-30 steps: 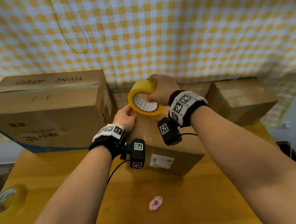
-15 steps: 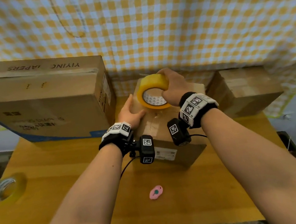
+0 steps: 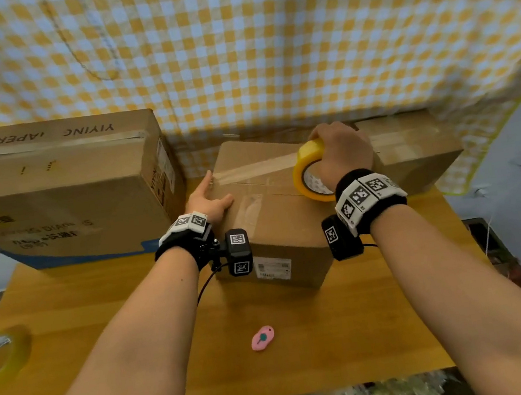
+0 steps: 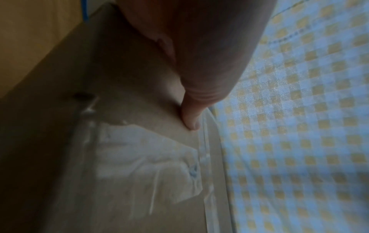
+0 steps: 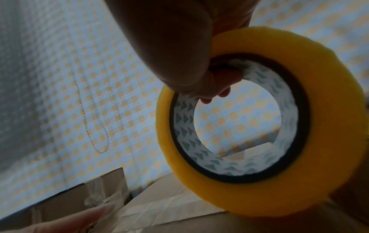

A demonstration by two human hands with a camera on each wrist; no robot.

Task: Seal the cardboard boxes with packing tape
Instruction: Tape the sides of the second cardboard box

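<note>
On the middle box [image 3: 272,195] the left hand [image 3: 208,198] lies flat, fingers straight, pinning the strip's [image 3: 254,168] left end; the right hand [image 3: 342,154] grips the roll [image 3: 311,172] at the right. Risk: the taut strip may drift off the seam or wrinkle; a slipping left hand would free its end.

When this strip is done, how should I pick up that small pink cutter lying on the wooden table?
Pinch the small pink cutter across its narrow sides, coming straight down from above. It lies flat on the wooden table, angled, so turn your fingers to match.
</note>
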